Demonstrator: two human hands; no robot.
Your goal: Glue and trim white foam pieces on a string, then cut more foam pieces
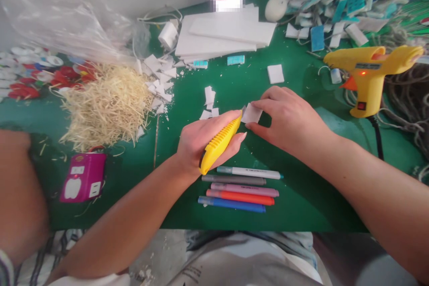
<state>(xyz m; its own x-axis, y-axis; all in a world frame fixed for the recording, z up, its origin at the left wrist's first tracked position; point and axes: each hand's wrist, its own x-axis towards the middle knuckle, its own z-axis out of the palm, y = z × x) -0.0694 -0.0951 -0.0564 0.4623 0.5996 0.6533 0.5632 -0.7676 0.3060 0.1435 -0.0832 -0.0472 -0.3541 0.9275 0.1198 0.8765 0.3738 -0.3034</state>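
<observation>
My left hand (201, 138) grips a yellow utility knife (219, 145), its tip pointing up and right at a small white foam piece (252, 113). My right hand (290, 118) pinches that foam piece against the green table (301, 196), fingers curled over its right side. The knife's blade end meets the foam's left edge. Several white foam scraps (209, 98) lie just behind my hands.
Several marker pens (239, 185) lie in a row below my hands. A yellow glue gun (368, 73) stands at the right, a straw pile (107, 105) and pink box (83, 176) at the left. White foam sheets (221, 33) lie at the back, tagged pieces (335, 4) far right.
</observation>
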